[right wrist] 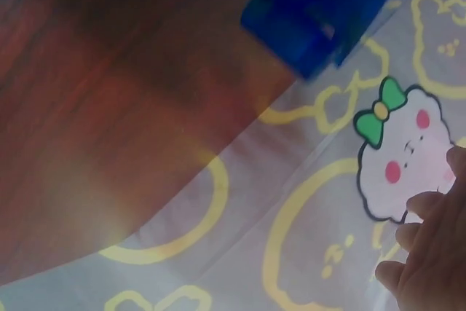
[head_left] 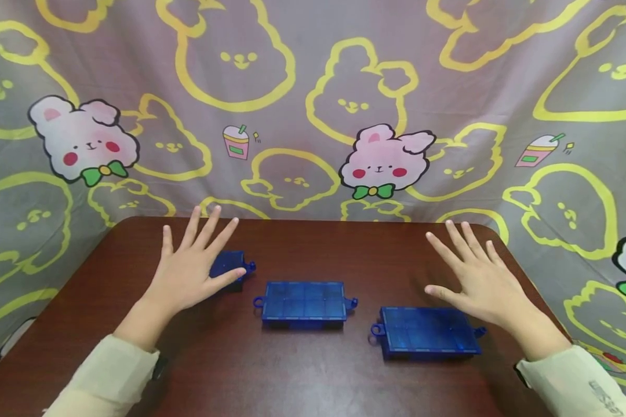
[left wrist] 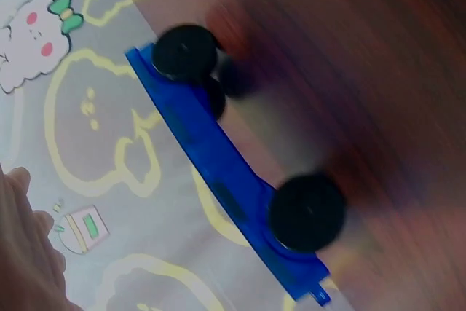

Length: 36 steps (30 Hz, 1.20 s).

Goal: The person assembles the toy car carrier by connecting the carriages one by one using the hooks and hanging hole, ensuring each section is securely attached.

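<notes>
Three blue toy train wagons with a ring or a hook at their ends stand on the table: the left wagon (head_left: 230,262), the middle wagon (head_left: 305,301) and the right wagon (head_left: 429,331). My left hand (head_left: 184,277), fingers spread, covers part of the left wagon in the head view. My right hand (head_left: 482,286) is also spread, behind and to the right of the right wagon. Neither hand grips anything. Black wheels (left wrist: 307,213) show under a wagon (left wrist: 207,154) in the left wrist view. A blurred wagon (right wrist: 324,16) appears in the right wrist view.
The brown table (head_left: 313,382) has rounded far corners. Behind it and at both sides hangs a grey curtain (head_left: 292,127) with yellow outlines and cartoon rabbits. Dark bands show at both sleeve cuffs (head_left: 109,368).
</notes>
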{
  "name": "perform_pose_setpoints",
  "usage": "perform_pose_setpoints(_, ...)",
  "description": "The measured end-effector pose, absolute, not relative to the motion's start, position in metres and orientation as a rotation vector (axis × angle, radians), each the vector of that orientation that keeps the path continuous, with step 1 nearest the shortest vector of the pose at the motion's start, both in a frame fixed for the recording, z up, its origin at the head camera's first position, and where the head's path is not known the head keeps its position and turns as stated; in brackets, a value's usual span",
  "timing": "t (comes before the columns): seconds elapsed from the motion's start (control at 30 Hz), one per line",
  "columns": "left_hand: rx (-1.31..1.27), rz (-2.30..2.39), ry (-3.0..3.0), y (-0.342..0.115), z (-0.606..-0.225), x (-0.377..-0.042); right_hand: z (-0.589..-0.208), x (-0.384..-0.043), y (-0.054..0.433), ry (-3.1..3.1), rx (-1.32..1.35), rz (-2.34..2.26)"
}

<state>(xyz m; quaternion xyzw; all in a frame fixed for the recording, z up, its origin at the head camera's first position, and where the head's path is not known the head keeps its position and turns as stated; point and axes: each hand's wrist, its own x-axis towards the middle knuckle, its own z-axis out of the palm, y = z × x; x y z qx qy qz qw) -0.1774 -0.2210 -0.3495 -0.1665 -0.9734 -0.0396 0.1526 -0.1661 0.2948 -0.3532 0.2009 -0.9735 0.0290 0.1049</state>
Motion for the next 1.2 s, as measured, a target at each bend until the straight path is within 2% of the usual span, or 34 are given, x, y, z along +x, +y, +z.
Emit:
perform_pose_setpoints(0.67, -0.921, -0.18, -2.817, -0.161, -0.369, -0.162, -0.374, -0.138, 0.268, -2.916, 0.807, 0.162)
perform_pose_setpoints(1.2, -1.068, -0.202, -2.958, -0.135, -0.38, -0.163, -0.393, -0.129, 0.257, -2.931, 0.93, 0.161)
